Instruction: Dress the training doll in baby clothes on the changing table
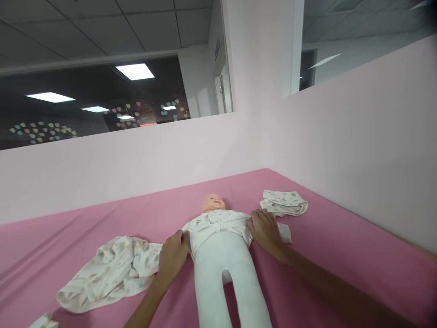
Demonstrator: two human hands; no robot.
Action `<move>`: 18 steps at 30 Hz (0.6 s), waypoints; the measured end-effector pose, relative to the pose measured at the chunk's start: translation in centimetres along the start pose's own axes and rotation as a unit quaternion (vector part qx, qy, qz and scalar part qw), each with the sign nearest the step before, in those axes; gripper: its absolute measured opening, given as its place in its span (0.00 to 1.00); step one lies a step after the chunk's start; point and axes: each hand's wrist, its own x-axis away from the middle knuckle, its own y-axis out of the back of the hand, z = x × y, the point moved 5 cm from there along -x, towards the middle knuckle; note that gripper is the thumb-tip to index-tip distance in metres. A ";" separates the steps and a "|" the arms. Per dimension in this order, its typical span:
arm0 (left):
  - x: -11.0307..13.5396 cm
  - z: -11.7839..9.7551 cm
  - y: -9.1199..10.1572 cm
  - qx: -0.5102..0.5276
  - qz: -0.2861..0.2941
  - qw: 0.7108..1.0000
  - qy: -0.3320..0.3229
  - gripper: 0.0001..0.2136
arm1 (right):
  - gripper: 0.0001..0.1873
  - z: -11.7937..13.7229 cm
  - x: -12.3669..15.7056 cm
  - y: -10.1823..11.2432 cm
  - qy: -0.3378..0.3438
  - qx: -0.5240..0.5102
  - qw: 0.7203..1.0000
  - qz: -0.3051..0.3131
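The doll [221,250] lies face up on the pink sheet [327,259], head toward the corner of the room and legs toward the wearer, the feet cut off by the bottom edge of the view. A white shirt [218,222] with a small print covers its chest and shoulders, gathered at the middle of the front, the hem curving up there and dropping lower at both sides. Below it, the doll is plain white (whether that is its own body or trousers, I cannot tell).

The left hand [173,253] is closed at the sleeve on the left of the view, its grip curled down over the fabric, with the sleeve's end showing past the knuckles. The right hand [265,229] does much the same on the other side, fingers bent over the other sleeve, whose pale end [284,233] pokes out beyond. Whether the doll's arms lie inside the sleeves is hidden.

Beside the left hand, a printed garment [112,273] lies spread and wrinkled, its near side close to the wrist. A folded cloth [285,202] sits just beyond the right hand, and a scrap of fabric [44,321] shows at the lower left corner. White walls [136,168] rise behind, with a window [85,27] above (heart shapes and ceiling lights show in it).
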 end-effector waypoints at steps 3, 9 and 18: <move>0.5 0.1 0.0 -0.123 0.006 0.992 0.012 0.19 | 0.11 -0.4 0.4 0.2 0.017 0.021 1.000 0.009; 1.5 -0.5 -0.2 -0.231 0.026 0.973 -0.012 0.16 | 0.16 -5.3 -1.2 -1.1 -0.120 -0.107 0.983 0.084; 2.7 -0.8 -0.2 -0.188 0.028 0.981 -0.033 0.12 | 0.11 -13.1 -1.6 -2.1 -0.208 -0.153 0.956 0.137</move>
